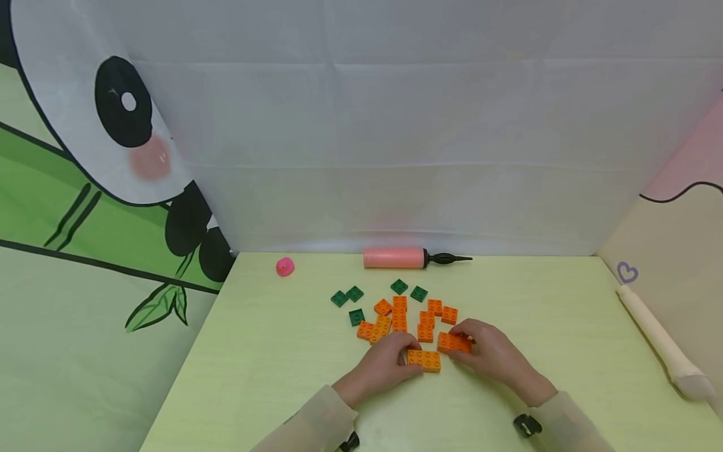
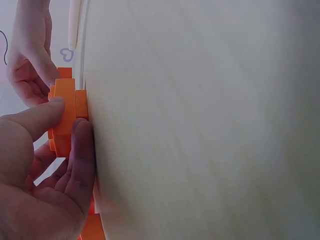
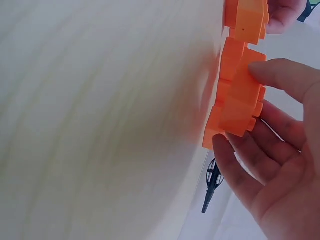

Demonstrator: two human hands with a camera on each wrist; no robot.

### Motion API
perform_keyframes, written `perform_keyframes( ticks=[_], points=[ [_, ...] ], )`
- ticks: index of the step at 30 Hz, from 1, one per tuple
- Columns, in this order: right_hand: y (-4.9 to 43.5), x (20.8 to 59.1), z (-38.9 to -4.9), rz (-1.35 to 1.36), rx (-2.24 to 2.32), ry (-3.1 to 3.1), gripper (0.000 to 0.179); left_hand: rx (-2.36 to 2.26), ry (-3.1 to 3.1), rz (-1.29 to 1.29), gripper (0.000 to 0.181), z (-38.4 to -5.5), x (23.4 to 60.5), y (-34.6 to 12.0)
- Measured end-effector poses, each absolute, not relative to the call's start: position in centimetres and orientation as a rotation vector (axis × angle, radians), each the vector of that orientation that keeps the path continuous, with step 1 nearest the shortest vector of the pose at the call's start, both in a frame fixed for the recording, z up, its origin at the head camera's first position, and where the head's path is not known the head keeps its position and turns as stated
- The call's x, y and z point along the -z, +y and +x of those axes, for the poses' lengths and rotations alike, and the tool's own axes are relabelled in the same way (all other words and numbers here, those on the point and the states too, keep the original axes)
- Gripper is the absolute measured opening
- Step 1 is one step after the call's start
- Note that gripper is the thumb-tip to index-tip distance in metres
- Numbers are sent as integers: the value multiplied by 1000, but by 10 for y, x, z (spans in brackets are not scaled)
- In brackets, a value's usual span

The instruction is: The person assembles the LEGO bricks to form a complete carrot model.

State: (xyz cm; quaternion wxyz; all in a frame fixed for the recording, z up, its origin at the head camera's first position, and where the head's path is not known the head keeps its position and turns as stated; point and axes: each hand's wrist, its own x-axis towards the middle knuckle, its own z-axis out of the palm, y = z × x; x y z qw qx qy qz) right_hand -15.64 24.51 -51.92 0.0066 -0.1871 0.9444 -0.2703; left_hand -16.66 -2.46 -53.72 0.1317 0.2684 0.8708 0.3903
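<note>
Near the front middle of the table, my left hand (image 1: pixel 386 363) holds a long orange toy brick (image 1: pixel 423 360), its studs facing up. In the left wrist view the thumb presses one long side of that brick (image 2: pixel 64 120), and fingers lie at its end and below. Just to the right, my right hand (image 1: pixel 494 353) grips another long orange brick (image 1: pixel 454 343) between thumb and fingers. The right wrist view shows this brick (image 3: pixel 243 97) with other orange bricks behind it. Both bricks are close to each other; whether they touch the tabletop is hard to tell.
Several orange bricks (image 1: pixel 399 314) lie just beyond the hands, with several flat green bricks (image 1: pixel 356 317) further back and left. A pink pump (image 1: pixel 393 258) with a black nozzle and a small pink object (image 1: pixel 285 267) lie along the table's (image 1: pixel 542 301) back edge.
</note>
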Motion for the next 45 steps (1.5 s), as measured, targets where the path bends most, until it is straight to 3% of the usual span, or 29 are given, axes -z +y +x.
perform_keyframes(
  ticks=[45],
  points=[
    [233, 511, -142, -973, 1125, 2692, 30, -1146, 2504, 761, 25, -167, 531, -25]
  ],
)
